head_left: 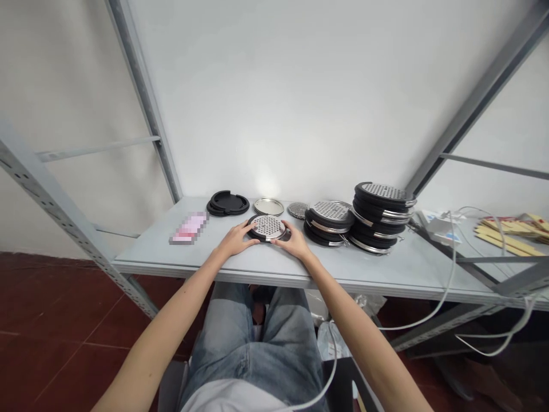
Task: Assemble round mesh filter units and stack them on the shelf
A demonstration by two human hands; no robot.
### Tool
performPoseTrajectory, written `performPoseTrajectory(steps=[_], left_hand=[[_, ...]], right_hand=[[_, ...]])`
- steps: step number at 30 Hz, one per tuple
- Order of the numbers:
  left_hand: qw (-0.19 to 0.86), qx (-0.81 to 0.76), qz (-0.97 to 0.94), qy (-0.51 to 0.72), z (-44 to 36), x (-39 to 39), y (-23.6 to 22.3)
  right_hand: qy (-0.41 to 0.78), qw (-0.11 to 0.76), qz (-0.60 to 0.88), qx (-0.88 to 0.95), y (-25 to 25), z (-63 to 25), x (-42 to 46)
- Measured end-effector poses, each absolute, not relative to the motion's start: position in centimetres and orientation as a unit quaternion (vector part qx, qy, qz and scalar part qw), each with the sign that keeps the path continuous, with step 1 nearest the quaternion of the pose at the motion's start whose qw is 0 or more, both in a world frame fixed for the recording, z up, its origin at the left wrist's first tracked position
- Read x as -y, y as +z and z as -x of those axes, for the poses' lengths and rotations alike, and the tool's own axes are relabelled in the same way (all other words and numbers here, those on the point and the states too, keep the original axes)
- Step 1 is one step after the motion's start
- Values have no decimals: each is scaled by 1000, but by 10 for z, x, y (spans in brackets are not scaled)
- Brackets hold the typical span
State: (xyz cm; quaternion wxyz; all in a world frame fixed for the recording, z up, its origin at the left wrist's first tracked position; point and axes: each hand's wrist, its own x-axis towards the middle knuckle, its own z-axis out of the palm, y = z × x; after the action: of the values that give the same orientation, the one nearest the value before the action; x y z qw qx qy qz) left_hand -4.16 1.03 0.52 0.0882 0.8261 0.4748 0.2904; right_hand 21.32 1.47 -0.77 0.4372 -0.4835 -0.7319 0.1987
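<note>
In front of me on the shelf top lies a round black-rimmed disc with a perforated metal plate (269, 226). My left hand (235, 239) grips its left side, with the fingers on the rim and the thumb at the near edge. From the right, my right hand (295, 242) holds the opposite side, its thumb also at the near edge. Behind the disc are some plain shiny metal rings or lids (269, 206). Loose perforated metal plates (297, 210) lie to their right. Black round rims (227, 203) without metal plates are piled at the back left.
Right of my hands stand a low stack (329, 222) and a taller stack (381, 217) of similar discs. A pixelated pink item (189, 228) lies left. Yellow strips (510, 236) and white cables (450, 269) are at far right. Grey metal posts (146, 86) frame the grey shelf (240, 269).
</note>
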Motion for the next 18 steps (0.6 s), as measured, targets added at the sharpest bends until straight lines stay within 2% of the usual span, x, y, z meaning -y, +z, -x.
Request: performPoseTrajectory(steps=[5, 13, 18], left_hand=[[87, -442, -825, 340, 42, -9, 8], [161, -447, -794, 378, 43, -3, 15], [162, -427, -804, 381, 43, -3, 15]], right_hand=[[247, 487, 471, 693, -10, -215, -16], [221, 509, 464, 690, -11, -216, -18], [208, 525, 443, 696, -8, -215, -16]])
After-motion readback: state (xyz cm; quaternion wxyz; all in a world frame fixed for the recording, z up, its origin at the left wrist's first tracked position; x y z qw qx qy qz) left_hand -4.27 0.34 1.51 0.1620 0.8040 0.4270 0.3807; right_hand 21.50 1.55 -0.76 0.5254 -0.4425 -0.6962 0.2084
